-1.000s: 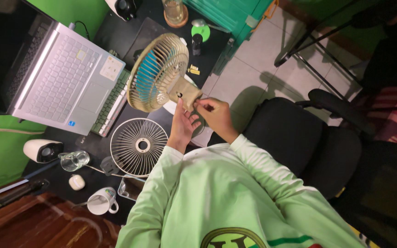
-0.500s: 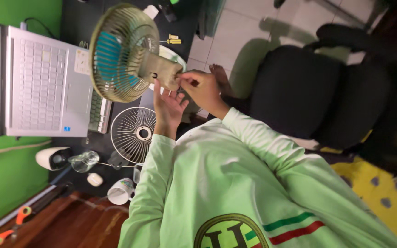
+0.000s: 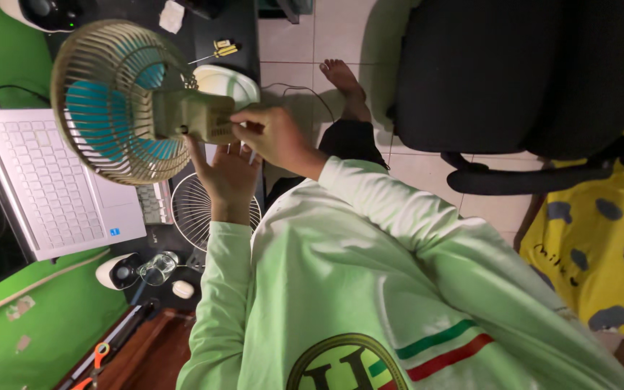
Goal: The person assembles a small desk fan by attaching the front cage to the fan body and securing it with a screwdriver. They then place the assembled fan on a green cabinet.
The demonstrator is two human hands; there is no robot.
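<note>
We held the fan (image 3: 120, 101) off the desk (image 3: 128, 22), its axis running nine to three. Our left hand (image 3: 227, 173) cupped the motor housing (image 3: 198, 115) from six o'clock, fingers apart; our right hand (image 3: 272, 133) pinched its rear end from three.

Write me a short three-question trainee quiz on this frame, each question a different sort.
1. True or false: the detached round grille is mounted on the fan.
2. Multiple choice: the right hand touches (A) the laptop, (B) the fan's motor housing, (C) the office chair.
3. Fill in: the fan's blades are coloured ____.

Key:
1. False; it lies flat on the desk, below the left hand.
2. B; its fingers are at the housing's rear end.
3. Blue.
</note>
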